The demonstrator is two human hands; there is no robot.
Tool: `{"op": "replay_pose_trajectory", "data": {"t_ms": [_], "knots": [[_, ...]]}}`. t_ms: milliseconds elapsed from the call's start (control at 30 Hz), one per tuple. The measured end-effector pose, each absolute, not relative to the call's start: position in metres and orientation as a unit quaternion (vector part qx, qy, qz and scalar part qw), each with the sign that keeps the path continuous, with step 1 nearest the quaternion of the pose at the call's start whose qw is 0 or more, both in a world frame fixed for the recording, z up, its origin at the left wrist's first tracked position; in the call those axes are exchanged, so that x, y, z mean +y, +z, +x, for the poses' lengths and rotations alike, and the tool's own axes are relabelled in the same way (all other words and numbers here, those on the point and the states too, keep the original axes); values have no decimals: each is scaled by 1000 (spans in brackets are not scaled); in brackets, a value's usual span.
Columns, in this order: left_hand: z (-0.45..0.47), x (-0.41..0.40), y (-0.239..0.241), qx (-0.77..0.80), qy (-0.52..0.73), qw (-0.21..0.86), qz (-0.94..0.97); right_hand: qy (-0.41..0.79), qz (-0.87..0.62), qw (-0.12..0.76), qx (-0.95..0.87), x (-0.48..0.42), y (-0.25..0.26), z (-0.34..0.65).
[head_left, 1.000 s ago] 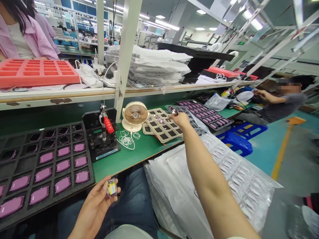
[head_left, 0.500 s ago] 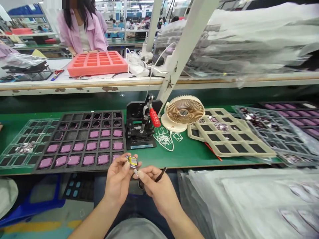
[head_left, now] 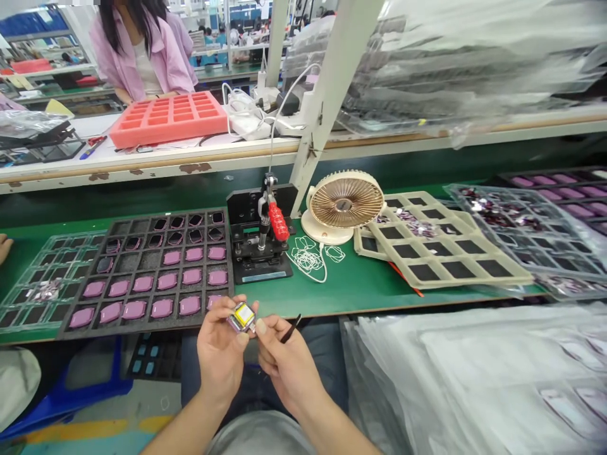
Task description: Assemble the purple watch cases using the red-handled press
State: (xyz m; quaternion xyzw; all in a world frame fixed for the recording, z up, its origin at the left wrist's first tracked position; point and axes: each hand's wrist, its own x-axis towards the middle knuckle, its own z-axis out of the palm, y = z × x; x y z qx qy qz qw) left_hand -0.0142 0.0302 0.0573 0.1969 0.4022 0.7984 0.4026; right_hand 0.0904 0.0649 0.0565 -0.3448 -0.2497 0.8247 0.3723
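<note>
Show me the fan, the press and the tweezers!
Desk fan (head_left: 344, 202), head view, on its grille.
Hand press (head_left: 278, 221), head view, on its red handle.
Black tweezers (head_left: 290, 328), head view, on their shaft.

- nothing legible here, tbh
- yellow label (head_left: 243, 315) on the small part (head_left: 232, 324): too tiny to read
- plate (head_left: 251, 276) on the hand press (head_left: 260, 249): can't make it out either

This is an electronics factory assembly line: a long green-topped surface (head_left: 346, 291) runs from 9 to 3 o'clock, carrying black foam trays (head_left: 142, 249) and a black hand press (head_left: 251, 234), with further workbench rows (head_left: 222, 54) at 11 o'clock.
</note>
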Motion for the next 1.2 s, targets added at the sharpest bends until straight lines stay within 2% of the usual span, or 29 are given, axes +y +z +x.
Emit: {"op": "replay_pose_trajectory", "data": {"t_ms": [400, 567, 700, 800, 867, 967, 1067, 1200], "knots": [[-4, 25, 48, 441, 790, 397, 154, 659, -391, 473, -434, 68, 35, 82], [2, 19, 49, 437, 736, 508, 100, 559, -420, 506, -505, 51, 44, 96], [2, 27, 50, 461, 651, 599, 71, 461, -504, 392, -617, 34, 75, 154], [-2, 39, 45, 495, 592, 630, 87, 335, -611, 304, -650, 23, 100, 231], [-5, 43, 41, 508, 561, 646, 101, 229, -707, 239, -625, 24, 113, 294], [-7, 41, 32, 506, 525, 673, 125, 72, -846, 67, -524, 46, 119, 381], [-3, 35, 20, 489, 514, 691, 139, 47, -874, 8, -483, 74, 111, 434], [7, 28, 10, 484, 512, 696, 140, 54, -868, -2, -493, 89, 95, 450]]}}
